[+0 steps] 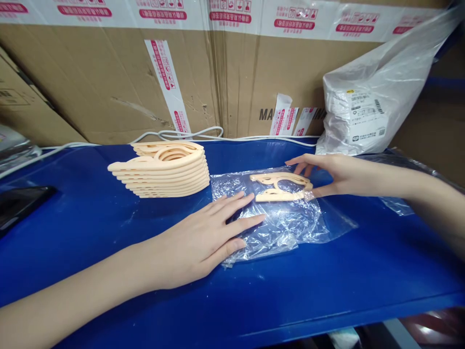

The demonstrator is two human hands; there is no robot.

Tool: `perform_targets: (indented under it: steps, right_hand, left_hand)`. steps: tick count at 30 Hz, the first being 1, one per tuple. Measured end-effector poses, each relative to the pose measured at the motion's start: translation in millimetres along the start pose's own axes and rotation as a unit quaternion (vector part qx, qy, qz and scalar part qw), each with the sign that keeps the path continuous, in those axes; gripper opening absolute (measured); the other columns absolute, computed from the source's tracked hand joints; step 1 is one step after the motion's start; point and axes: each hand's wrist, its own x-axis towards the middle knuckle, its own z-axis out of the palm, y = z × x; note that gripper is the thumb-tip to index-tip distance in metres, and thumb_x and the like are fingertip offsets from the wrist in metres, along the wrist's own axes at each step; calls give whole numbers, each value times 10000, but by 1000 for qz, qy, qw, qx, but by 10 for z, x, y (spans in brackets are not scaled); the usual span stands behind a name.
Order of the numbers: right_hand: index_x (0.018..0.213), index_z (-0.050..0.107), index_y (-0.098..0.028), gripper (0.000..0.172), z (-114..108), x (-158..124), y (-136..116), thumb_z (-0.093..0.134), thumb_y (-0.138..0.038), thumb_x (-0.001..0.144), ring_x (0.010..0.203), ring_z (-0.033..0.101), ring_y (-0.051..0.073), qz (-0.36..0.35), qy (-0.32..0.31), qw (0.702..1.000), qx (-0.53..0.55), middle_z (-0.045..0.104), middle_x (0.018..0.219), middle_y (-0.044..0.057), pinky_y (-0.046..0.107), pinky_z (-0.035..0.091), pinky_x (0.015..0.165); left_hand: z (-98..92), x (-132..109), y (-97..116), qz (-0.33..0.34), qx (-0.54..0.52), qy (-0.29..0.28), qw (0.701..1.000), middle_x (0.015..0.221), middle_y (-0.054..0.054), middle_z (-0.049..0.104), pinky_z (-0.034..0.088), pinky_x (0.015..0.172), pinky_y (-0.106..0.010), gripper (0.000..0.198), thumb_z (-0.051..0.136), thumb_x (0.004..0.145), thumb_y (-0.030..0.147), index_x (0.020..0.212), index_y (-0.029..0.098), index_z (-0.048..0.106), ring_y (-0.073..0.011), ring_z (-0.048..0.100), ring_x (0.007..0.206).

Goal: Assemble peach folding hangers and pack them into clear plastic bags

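A beige folding clothes hanger (278, 195), folded up, lies on top of flat clear plastic bags (276, 228). My left hand (207, 237) rests flat on the left part of the bags, fingers stretched and spread, just short of the hanger. At the hanger's right end is my right hand (329, 174). Its thumb is at the near right tip and its fingers reach past the far side, apart from one another. To the left stands a neat stack of several matching folded hangers (163, 174).
A blue table surface (127, 310) lies under everything. Large cardboard boxes (236, 72) form a wall behind, with a white cable (254, 139) along their base. A white plastic-wrapped parcel (363, 106) stands back right. A dark phone-like device (23, 206) lies at left.
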Motion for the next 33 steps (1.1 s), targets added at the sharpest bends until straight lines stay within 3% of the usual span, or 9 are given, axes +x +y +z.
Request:
perform_targets:
  steps: [4,12,17,22,26,33]
  right_hand:
    - [1309,532,-194,625,203,133,-108,716,-510,802,1029,629,241,-55,81,991,89,651,1224,97,393,512,880]
    - [1196,567,-186,564,479,254,-210,751,-499,764,916,658,220,-31,183,973,134,706,1073,81,375,505,770]
    - [1304,517,-200,648,332,192,-199,725,-520,781,830,654,218,-36,120,988,95,707,951,56,365,488,705]
    - [1377,465,-215,699,178,118,-146,740,-478,790,832,673,208,-30,53,990,125,716,909,38,326,474,666]
    - [1362,476,-212,683,232,143,-147,756,-450,786,770,652,175,-30,47,986,158,705,829,9,314,442,656]
    - [1267,533,-196,553,443,220,-213,722,-448,812,662,570,127,-45,81,973,211,625,726,-36,299,417,618]
  left_hand:
    - [-14,24,-13,20,-5,0,1000,1649,53,146,168,1249,-434,462,287,1067,390,1528,355,303,-207,143,1520]
    - [-1,29,-35,46,-17,1,999,1626,46,218,133,1258,-403,468,308,1065,352,1528,287,325,-192,137,1516]
    - [-24,19,-11,61,-29,-17,998,1610,35,255,147,1255,-388,477,305,1062,306,1534,237,314,-180,156,1509]
    - [-77,8,31,74,-46,-49,995,1611,53,253,245,1230,-337,567,346,975,104,1522,255,336,-139,230,1491]
    - [-80,-1,38,74,-70,-47,994,1603,14,296,262,1226,-340,677,387,862,2,1501,223,374,-152,278,1477]
    - [-56,2,-5,76,-87,-43,992,1610,39,284,268,1226,-341,687,406,861,7,1496,269,369,-152,268,1482]
